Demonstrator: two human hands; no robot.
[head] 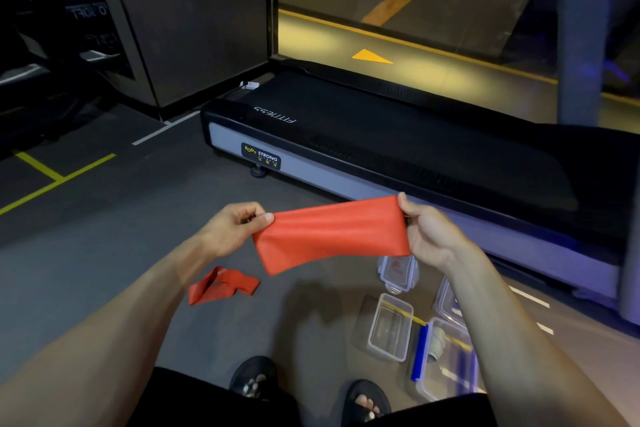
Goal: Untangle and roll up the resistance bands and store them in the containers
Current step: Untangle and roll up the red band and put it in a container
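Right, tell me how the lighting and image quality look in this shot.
Head view: dim gym, yet the red band between both hands is bright and sharp; wide-angle bending curves the treadmill; the clear containers are murky, and yellow light glares through the window.

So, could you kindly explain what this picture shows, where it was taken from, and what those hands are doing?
There is no machine here. A camera worn on a person's head looks forward and down, so you see their own arms and feet. The left hand and the right hand each pinch one end of a red resistance band, holding it spread flat in the air between them. A second red band lies crumpled on the grey floor at the left. At the right, clear plastic containers sit on the floor, where the bands will be stored. Behind them is the base of a treadmill.
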